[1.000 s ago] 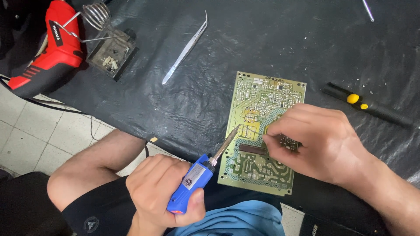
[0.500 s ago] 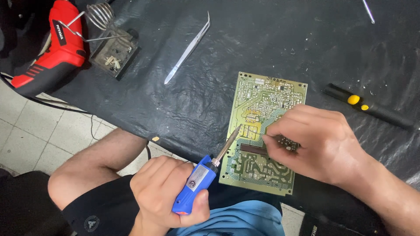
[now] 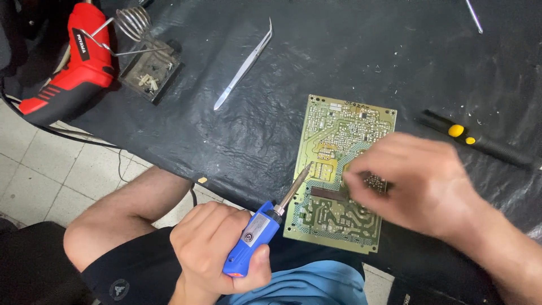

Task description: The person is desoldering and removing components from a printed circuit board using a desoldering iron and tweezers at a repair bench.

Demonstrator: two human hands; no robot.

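1. A blue-handled soldering iron [image 3: 257, 237] was gripped in the left hand [image 3: 217, 254], fingers wrapped tight round the handle, its metal tip brought to the near left edge of a green circuit board [image 3: 339, 169].
2. The board was laid flat on the black-covered bench [image 3: 339, 62], near its front edge.
3. The right hand [image 3: 418, 181], blurred, was held over the board's middle, fingertips pinched narrow on a small dark component [image 3: 374, 182].
4. Just right of the board, a black screwdriver with yellow spots [image 3: 474, 138] was seen.
5. Farther off, metal tweezers [image 3: 244, 65], a coiled iron stand [image 3: 144, 53] and a red power tool [image 3: 73, 62] were left at the far left.
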